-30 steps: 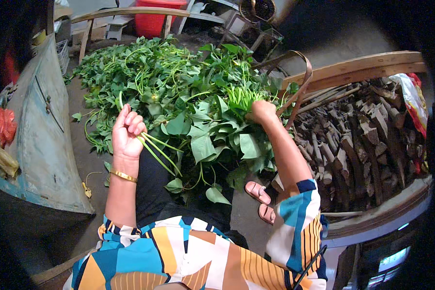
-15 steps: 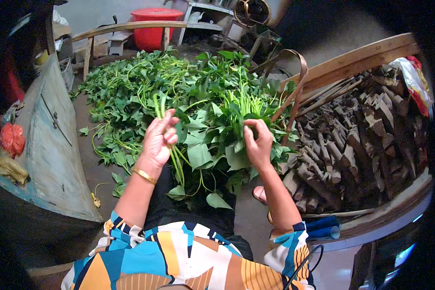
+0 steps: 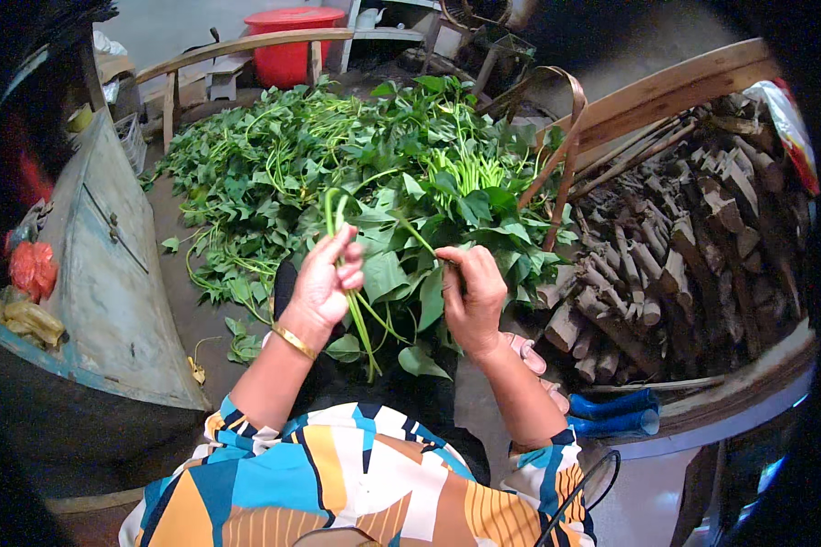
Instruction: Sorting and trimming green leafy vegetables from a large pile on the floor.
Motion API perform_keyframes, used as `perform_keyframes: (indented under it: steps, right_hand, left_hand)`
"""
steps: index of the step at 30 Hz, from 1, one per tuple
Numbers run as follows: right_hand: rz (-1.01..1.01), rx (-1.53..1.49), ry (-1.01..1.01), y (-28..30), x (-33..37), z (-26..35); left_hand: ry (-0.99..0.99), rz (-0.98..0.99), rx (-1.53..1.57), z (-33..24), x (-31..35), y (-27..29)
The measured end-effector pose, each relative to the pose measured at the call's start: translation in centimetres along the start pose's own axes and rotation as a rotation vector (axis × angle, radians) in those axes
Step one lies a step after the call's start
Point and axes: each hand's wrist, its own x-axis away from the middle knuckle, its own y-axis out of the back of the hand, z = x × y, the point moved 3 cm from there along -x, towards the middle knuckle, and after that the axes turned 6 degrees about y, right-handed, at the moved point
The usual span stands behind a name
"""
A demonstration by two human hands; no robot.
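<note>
No text, label, brand, number or sign could be read anywhere around the fingers (image 3: 468, 261). The white, yellow and red sack (image 3: 783, 118), beyond them to the far right, showed only patches of colour near the dark rim of the view, and the crumpled red plastic bag (image 3: 33, 270), to their far left, bore no lettering that could be made out.

The left hand (image 3: 324, 290) curls its fingers (image 3: 349, 272) loosely, with the wrist (image 3: 303, 326) below them. The right hand (image 3: 476, 299) pinches thumb and index finger; its forearm (image 3: 523, 394) slants down to the right from the fingertips.
</note>
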Motion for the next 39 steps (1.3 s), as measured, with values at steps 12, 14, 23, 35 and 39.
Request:
perform_keyframes:
  steps: [12, 14, 23, 35, 39]
  right_hand:
    - [0.299, -0.477, -0.483, -3.1, 3.4, 0.4]
    - [0.357, -0.680, -0.642, -3.2, 3.3, 0.5]
    - [0.379, -0.425, -0.489, -3.8, 2.4, 0.7]
    - [-0.138, -0.473, -0.575, -8.8, -7.7, -2.8]
    - [0.106, -0.594, -0.471, -8.7, -11.9, -3.3]
  left_hand:
    - [-0.014, 0.225, -0.006, -1.5, 0.7, -0.7]
    - [-0.086, 0.218, -0.054, -1.6, 0.7, -0.4]
    - [-0.218, 0.097, -0.155, -2.1, 1.4, -1.0]
    - [-0.586, 0.326, 0.101, -5.4, 3.7, -1.6]
    - [-0.661, 0.184, 0.136, -8.8, 4.3, 1.5]
